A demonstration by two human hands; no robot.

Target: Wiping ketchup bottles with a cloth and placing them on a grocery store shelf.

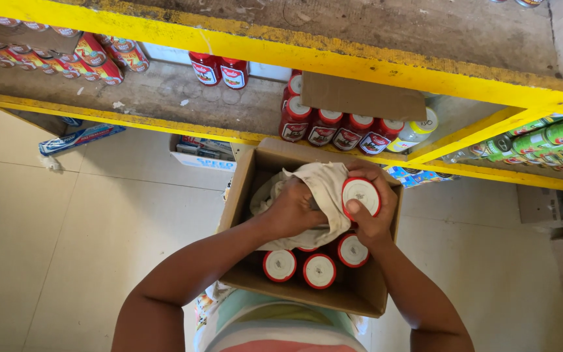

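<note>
A cardboard box (242, 195) sat against the person's body, its far flap close to the yellow front edge of the shelf (164, 120), with little gap between box and shelf. To the left lay a wide stretch of pale tiled floor (66, 228); to the right the floor was narrower, bounded by another carton (555, 202).

The right hand (373, 212) held a red jar (361, 195) above the box's far right corner, fingers curled around its sides, thumb on its white lid. The left hand (294, 208) was closed on a cream cloth (324, 186), pressing it against that jar; the cloth draped down into the box.

Inside the box, three more red jars with white lids (319, 270) stood upright near the front, just beside each other; the cloth hid whatever else was there.

On the shelf behind, five red jars stood in a row (333, 133) with one more behind them, beside one pale bottle (415, 133) and under a cardboard flap (360, 96). Two red jars (219, 70) stood further back. Red packets (92, 55) lay to the far left, green cans (548, 140) to the right.
</note>
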